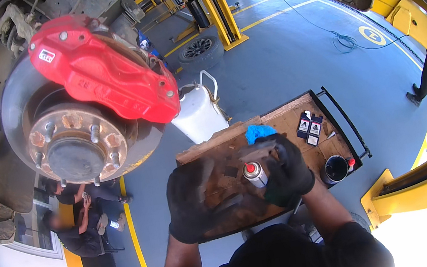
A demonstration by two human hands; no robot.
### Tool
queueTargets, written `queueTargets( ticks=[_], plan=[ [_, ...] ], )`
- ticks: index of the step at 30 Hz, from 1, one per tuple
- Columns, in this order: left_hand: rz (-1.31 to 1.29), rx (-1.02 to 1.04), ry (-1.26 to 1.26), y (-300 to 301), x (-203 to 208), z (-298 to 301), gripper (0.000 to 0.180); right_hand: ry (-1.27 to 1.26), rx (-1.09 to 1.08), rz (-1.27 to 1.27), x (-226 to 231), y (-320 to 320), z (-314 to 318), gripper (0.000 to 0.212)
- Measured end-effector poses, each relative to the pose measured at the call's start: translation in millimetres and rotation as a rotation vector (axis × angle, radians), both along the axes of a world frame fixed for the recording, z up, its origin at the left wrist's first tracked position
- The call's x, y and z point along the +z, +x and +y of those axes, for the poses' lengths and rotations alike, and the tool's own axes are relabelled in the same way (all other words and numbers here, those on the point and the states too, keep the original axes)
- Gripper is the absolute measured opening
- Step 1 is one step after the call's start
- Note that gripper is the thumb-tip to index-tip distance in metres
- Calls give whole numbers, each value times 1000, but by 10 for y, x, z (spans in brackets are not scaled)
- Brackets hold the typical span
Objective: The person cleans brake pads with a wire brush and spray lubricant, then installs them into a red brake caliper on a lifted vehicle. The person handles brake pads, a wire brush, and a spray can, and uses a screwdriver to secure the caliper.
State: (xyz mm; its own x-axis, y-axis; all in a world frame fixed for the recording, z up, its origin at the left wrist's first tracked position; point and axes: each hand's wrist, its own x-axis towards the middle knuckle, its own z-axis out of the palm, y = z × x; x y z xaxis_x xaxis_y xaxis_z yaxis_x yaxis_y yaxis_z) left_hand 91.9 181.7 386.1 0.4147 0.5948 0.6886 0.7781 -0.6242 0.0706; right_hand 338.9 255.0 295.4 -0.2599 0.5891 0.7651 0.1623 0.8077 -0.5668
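Observation:
My left hand (pixel 193 199), in a black glove, is over the left part of a cardboard-lined cart top (pixel 220 184). Its fingers are spread with nothing seen between them, though motion smears them. My right hand (pixel 288 169), also black-gloved, is raised with bent fingers around a blurred, flat greyish piece (pixel 257 152) whose kind I cannot make out. Between the hands stands a spray can (pixel 253 174) with a red top. A crumpled blue cloth (pixel 258 132) lies just beyond the right hand.
Upper left, a red brake caliper (pixel 104 72) sits over a disc and a studded hub (pixel 74 153). The cart also carries small dark boxes (pixel 310 128) and an open tin (pixel 336 169). Behind it are a white tank (pixel 200 113), a wheel (pixel 201 50) and yellow lift posts (pixel 220 9). People sit at left (pixel 82 228).

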Motion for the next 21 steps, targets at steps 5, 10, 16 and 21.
queueTargets(
  ticks=[5,10,16,21],
  plan=[
    [132,297,398,-2,634,-187,56,-375,117,518,232,181,901,32],
    [198,501,813,-427,1482,-125,36,-89,401,746,1293,-243,1408,35],
    [112,451,908,-677,1954,296,34,59,498,582,2099,-868,1839,24],
    [80,460,900,-694,1881,430,35,67,529,404,2185,-931,1914,29]
  ],
)
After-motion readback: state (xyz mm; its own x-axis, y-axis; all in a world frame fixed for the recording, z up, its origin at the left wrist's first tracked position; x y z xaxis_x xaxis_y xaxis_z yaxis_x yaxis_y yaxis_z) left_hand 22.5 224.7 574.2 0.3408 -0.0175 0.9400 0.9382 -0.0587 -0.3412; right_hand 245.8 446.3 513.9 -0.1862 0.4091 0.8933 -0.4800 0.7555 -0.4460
